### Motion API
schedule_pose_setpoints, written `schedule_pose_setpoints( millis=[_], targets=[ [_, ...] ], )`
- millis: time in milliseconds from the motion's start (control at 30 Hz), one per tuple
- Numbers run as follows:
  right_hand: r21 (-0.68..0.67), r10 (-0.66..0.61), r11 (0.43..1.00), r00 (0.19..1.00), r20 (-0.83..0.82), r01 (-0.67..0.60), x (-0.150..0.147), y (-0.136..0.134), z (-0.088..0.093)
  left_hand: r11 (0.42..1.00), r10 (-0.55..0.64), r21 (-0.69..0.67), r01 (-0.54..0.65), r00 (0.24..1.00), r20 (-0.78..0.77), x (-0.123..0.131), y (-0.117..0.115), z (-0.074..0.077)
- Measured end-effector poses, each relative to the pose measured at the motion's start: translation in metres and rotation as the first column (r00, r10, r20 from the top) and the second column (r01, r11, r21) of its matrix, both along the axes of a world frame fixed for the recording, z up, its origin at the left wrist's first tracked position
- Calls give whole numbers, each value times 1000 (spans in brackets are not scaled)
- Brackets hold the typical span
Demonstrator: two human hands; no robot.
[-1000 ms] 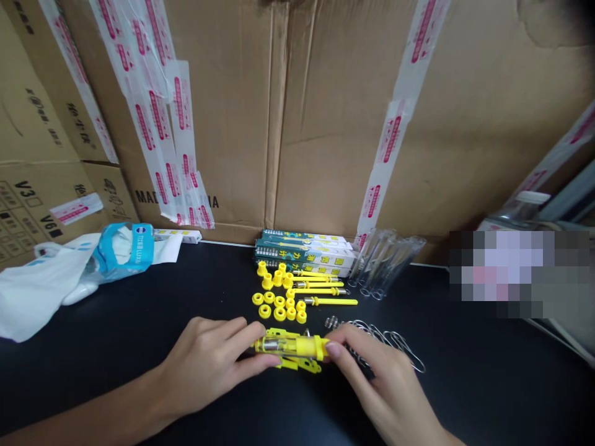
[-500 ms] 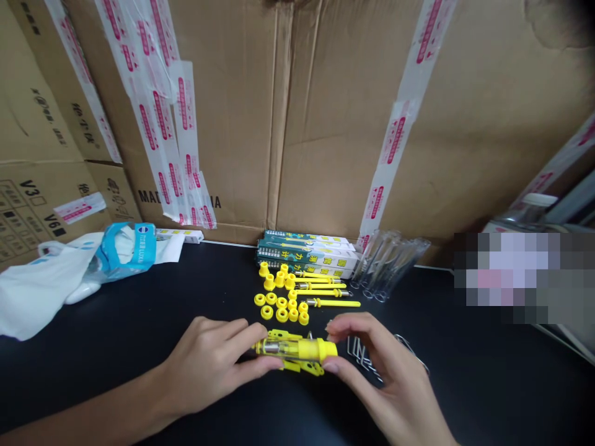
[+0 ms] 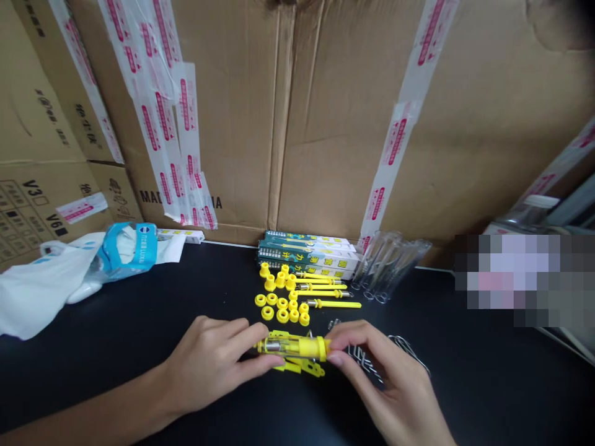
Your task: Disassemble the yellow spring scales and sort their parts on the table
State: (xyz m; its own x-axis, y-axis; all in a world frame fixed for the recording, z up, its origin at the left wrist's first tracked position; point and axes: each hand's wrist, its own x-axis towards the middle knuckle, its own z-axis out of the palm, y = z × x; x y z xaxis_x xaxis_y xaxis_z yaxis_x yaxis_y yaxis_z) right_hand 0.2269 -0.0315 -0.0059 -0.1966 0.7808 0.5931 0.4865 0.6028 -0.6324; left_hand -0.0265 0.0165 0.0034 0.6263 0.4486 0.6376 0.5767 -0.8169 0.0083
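A clear tube spring scale with yellow parts inside lies level above the black table. My left hand is closed round its left end. At the other end, the thumb and fingertips of my right hand pinch the yellow end plug, whose outer tip they cover. Beneath the tube lie flat yellow plates, partly hidden by it. Metal wire hooks rest beside and behind my right hand. Farther back are several yellow collars and rings and yellow rods with springs.
Printed boxes stand against the cardboard wall, with clear tubes to their right. A blue-and-white plastic pack and a white bag are at left. At right, a capped bottle is partly blurred.
My right fingers have closed in on the plug's end, where they were spread slightly apart around it before. The left hand and tube have hardly moved.
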Motion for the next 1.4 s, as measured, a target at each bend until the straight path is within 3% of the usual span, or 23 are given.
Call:
schedule_pose_setpoints(
  millis=[200,333,600,733,900,1000,1167,1333,1400],
  targets=[
    [-82,18,996,998,-64,-23,-2,4,-9,999,-11,-30,12,999,35,1,0,3],
    [-142,57,988,996,-72,-66,-2,2,-4,1000,-10,-18,10,1000,17,1,-1,3],
    [9,51,999,994,-102,-50,-3,-1,5,1000,-12,-6,12,1000,29,3,-4,4],
    [-13,40,999,986,-162,-42,-3,2,1,1000,-4,-7,5,999,37,2,-3,4],
    [-148,57,986,992,-112,-73,-1,4,5,1000,13,-23,-13,1000,5,0,-1,3],
    [-129,52,990,994,-95,-64,1,3,9,1000,4,-27,-4,1000,-11,0,-1,3],
    [-142,29,988,974,-226,-62,1,6,7,998,3,-62,-4,1000,-6,-1,0,2],
    [-226,41,972,995,-90,-61,3,6,7,996,4,-90,-3,1000,6,-1,1,2],
    [-181,42,982,997,-59,-52,3,5,9,994,8,-105,-7,1000,11,-2,2,1]
  ],
)
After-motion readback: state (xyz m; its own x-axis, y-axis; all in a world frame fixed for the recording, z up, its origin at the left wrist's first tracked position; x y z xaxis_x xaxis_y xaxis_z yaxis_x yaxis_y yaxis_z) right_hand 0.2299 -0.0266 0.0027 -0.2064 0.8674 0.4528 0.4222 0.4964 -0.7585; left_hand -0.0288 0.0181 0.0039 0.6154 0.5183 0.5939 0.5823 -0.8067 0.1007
